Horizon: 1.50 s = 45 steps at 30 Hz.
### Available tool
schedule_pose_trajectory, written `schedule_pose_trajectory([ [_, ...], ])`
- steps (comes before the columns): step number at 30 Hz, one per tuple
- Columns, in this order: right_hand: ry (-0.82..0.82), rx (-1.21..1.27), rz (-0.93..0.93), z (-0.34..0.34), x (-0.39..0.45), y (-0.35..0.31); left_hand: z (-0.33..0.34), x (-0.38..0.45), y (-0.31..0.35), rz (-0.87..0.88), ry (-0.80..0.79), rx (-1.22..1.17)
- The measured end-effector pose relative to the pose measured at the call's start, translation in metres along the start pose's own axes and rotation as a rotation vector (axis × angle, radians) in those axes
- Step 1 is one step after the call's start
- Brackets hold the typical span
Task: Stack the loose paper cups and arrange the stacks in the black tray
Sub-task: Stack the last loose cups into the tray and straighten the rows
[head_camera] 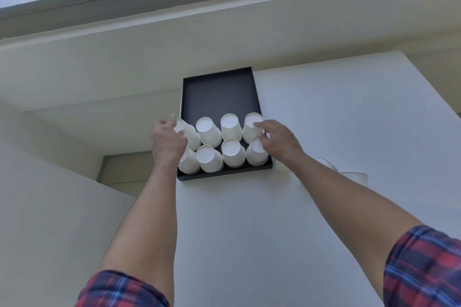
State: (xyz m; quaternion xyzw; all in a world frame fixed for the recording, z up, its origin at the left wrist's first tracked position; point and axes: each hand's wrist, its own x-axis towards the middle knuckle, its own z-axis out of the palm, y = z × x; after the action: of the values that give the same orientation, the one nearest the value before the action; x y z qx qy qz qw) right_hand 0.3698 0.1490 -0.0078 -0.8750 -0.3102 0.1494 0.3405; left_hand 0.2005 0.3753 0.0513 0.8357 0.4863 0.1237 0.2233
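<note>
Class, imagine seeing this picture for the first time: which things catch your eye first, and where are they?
The black tray on the white table stands out, its near half filled with eight upside-down white cup stacks in two rows of four. The left hand grips the far-left stack, which is tilted, while the right hand touches the far-right stack. Plaid sleeves frame the bottom corners.

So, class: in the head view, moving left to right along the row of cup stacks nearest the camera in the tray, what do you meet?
Left hand → far-left stack → second stack → third stack → far-right stack → right hand, all within the black tray.
</note>
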Motion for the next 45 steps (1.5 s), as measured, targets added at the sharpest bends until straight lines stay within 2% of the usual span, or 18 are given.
schedule_pose_trajectory([
  [5, -0.055, -0.002, -0.033, -0.006, -0.002, 0.009, 0.013, -0.011, 0.004, 0.043, -0.038, 0.044],
  [10, -0.146, -0.029, -0.062, -0.011, -0.009, 0.013, 0.015, -0.019, 0.013, -0.017, -0.108, 0.056],
  [12, -0.14, -0.047, -0.061, -0.014, -0.016, 0.016, 0.014, -0.025, 0.023, 0.006, -0.049, 0.061],
  [16, 0.057, 0.03, -0.01, -0.017, -0.04, 0.029, 0.023, -0.042, 0.045, 0.237, 0.196, 0.061],
  [19, 0.259, 0.021, -0.055, -0.021, -0.061, 0.045, 0.034, -0.064, 0.069, 0.486, 0.258, 0.055],
  [22, 0.356, -0.141, -0.033, -0.03, -0.083, 0.066, 0.052, -0.092, 0.095, 0.675, 0.218, 0.046],
  [25, 0.361, -0.254, 0.026, -0.037, -0.103, 0.081, 0.076, -0.121, 0.114, 0.788, 0.083, 0.068],
  [30, 0.282, -0.342, 0.075, -0.034, -0.135, 0.093, 0.124, -0.163, 0.126, 0.754, -0.217, 0.193],
  [33, 0.203, -0.35, 0.12, -0.027, -0.147, 0.098, 0.146, -0.172, 0.127, 0.727, -0.321, 0.342],
  [37, 0.087, -0.413, 0.066, -0.029, -0.155, 0.102, 0.156, -0.171, 0.128, 0.669, -0.341, 0.466],
  [41, -0.055, -0.444, -0.016, -0.034, -0.164, 0.104, 0.157, -0.173, 0.128, 0.634, -0.341, 0.491],
  [45, -0.084, -0.421, -0.071, -0.037, -0.174, 0.105, 0.156, -0.176, 0.129, 0.57, -0.336, 0.463],
])
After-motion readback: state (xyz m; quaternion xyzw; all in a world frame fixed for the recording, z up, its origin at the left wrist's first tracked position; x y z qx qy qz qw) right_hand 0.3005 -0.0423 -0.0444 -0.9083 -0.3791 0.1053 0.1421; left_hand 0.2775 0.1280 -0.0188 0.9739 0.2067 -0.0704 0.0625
